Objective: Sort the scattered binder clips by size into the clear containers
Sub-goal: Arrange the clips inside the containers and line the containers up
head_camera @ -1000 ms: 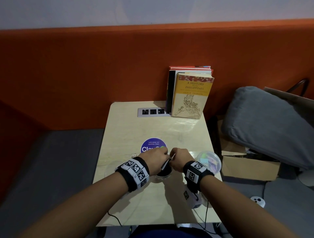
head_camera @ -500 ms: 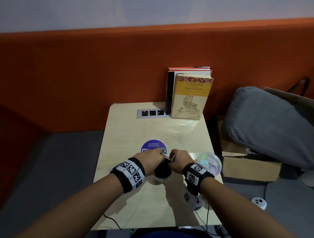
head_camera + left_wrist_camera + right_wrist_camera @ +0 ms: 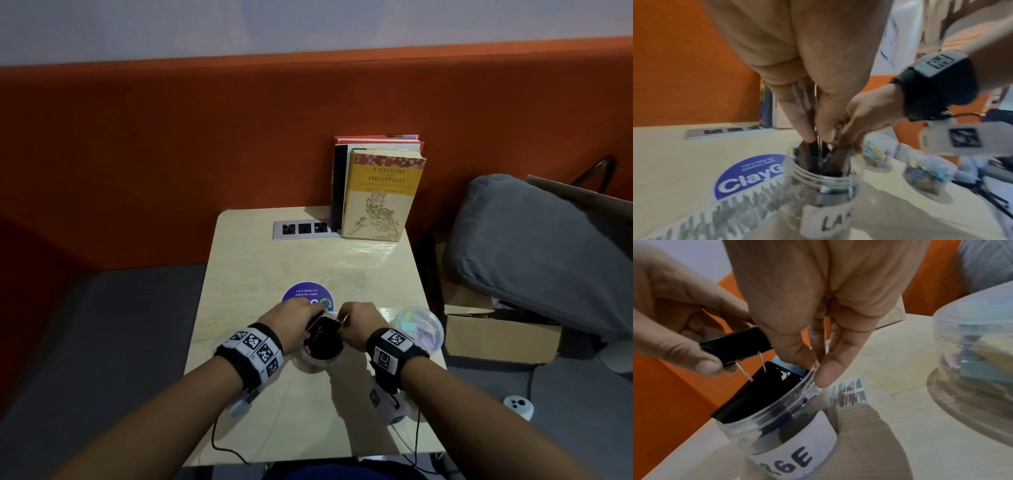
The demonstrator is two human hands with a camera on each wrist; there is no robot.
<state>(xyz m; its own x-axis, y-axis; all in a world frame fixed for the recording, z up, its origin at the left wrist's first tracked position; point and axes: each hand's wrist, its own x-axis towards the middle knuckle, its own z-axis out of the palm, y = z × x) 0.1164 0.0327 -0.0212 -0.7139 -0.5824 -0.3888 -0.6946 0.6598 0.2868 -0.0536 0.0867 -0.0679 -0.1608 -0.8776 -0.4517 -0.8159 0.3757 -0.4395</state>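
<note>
Our left hand (image 3: pixel 674 324) is pinching a large black binder clip (image 3: pixel 735 347) just above the mouth of the clear jar (image 3: pixel 777 415) labelled for large clips (already crowded with black ones), near the table's (image 3: pixel 274 260) front edge. Our right hand (image 3: pixel 818 305) is steadying the rim with thumb and fingertips. A second jar (image 3: pixel 418 327) is sitting just right, holding pastel clips.

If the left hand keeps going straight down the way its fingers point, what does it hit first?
Likely the black binder clips filling the open jar labelled LARGE: the left hand grips a black clip just above its mouth. Depth is unclear.
</note>
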